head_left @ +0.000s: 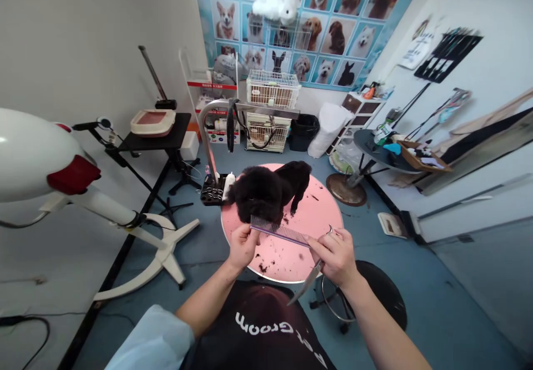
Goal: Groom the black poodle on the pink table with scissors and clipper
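Note:
A black curly-coated dog is on the round pink grooming table, its head towards me. A long purple-backed metal comb lies across the front of its muzzle, teeth up. My left hand is closed at the comb's left end, just below the muzzle; its fingertips are partly hidden. With thumb and fingers my right hand grips the comb's right end. Scissors also hang in that hand, blades pointing down towards my apron and a finger ring showing above the fingers.
Dark hair clippings dot the table. A black tool holder with scissors and a white bottle stands at its left edge, beside a curved metal grooming arm. A black stool is at right, a white dryer at left.

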